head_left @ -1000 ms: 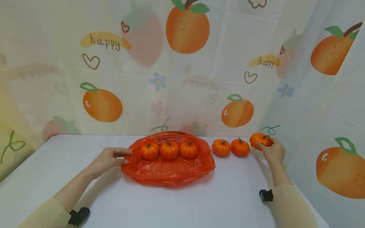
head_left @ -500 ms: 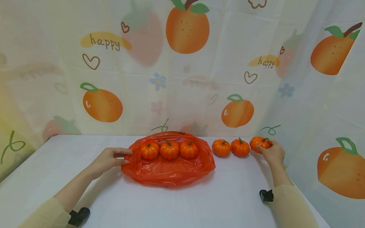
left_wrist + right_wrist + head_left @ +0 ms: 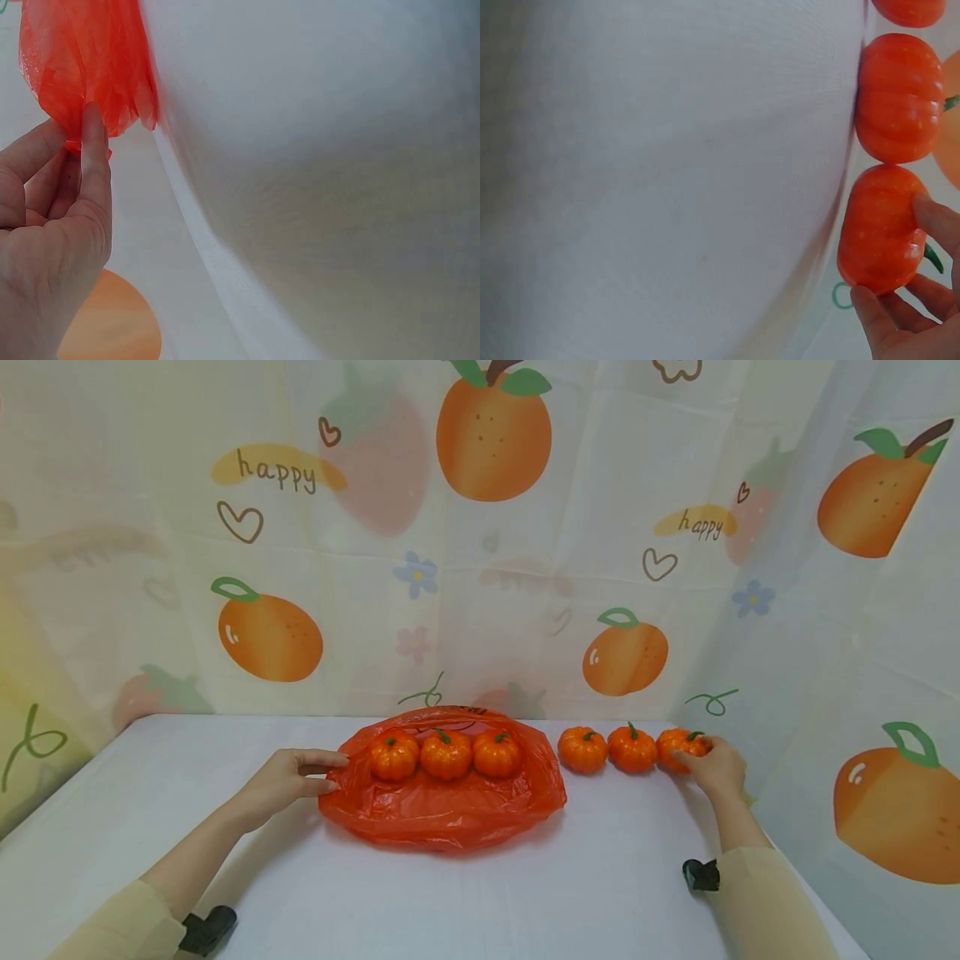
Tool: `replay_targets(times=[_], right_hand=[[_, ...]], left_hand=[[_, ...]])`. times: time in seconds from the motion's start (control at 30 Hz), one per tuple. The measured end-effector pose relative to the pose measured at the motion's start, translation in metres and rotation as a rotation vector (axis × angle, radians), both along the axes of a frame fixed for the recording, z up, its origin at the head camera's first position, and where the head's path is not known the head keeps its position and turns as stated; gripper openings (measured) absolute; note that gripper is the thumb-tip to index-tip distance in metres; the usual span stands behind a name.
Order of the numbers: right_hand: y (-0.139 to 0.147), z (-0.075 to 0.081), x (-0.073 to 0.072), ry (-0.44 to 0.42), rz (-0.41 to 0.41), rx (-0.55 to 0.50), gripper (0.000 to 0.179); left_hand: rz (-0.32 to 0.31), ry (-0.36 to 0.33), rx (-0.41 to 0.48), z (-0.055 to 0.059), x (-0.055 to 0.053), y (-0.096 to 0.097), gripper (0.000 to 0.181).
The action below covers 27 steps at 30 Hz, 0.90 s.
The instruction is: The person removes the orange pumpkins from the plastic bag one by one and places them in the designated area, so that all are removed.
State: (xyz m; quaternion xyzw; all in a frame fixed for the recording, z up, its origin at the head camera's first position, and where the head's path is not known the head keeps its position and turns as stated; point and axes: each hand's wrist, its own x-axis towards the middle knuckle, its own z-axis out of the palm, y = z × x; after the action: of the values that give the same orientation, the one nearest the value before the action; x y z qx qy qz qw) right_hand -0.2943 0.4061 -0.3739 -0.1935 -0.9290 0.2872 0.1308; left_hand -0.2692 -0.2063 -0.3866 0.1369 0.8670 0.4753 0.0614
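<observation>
A red plastic bag point(image 3: 450, 822) lies spread on the table with three small orange pumpkins in its mouth, the middle pumpkin point(image 3: 446, 754) among them. My left hand point(image 3: 288, 783) pinches the bag's left edge between thumb and fingers; the left wrist view shows the gathered plastic point(image 3: 82, 67) there. Right of the bag, a pumpkin point(image 3: 582, 750) and another pumpkin point(image 3: 632, 749) sit side by side. My right hand point(image 3: 716, 768) grips a third pumpkin point(image 3: 885, 229) at the row's right end, thumb and fingers round it. In the right wrist view it meets its neighbour.
A white cloth covers the table point(image 3: 480, 902). Behind it hangs a pale curtain point(image 3: 495, 610) printed with fruit, right at the table's back edge. Another curtain part closes off the right side. A dark strap piece point(image 3: 210, 929) shows at the left wrist.
My right hand has lowered its pumpkin slightly, down into line with the other two on the right. The left hand and the bag have stayed in place.
</observation>
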Motion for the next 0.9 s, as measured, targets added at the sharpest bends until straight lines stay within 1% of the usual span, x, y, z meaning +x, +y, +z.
replay_targets(times=[0.33, 0.53, 0.77, 0.9], right_hand=[[-0.0004, -0.0001, 0.0016, -0.021, 0.024, 0.011, 0.065], [-0.0004, -0.0017, 0.0012, -0.050, 0.021, -0.003, 0.067], [-0.0017, -0.0010, 0.0024, -0.055, 0.024, -0.009, 0.068], [-0.0020, -0.0003, 0.0022, -0.059, 0.018, 0.005, 0.069]], left_hand=[[-0.007, 0.006, -0.002, 0.0013, 0.0007, -0.0002, 0.040], [-0.009, 0.008, 0.001, 0.0017, 0.0003, -0.0006, 0.040], [-0.007, 0.010, 0.006, 0.0020, 0.0002, -0.0009, 0.040], [-0.007, 0.005, 0.007, 0.0023, 0.0007, -0.0002, 0.040]])
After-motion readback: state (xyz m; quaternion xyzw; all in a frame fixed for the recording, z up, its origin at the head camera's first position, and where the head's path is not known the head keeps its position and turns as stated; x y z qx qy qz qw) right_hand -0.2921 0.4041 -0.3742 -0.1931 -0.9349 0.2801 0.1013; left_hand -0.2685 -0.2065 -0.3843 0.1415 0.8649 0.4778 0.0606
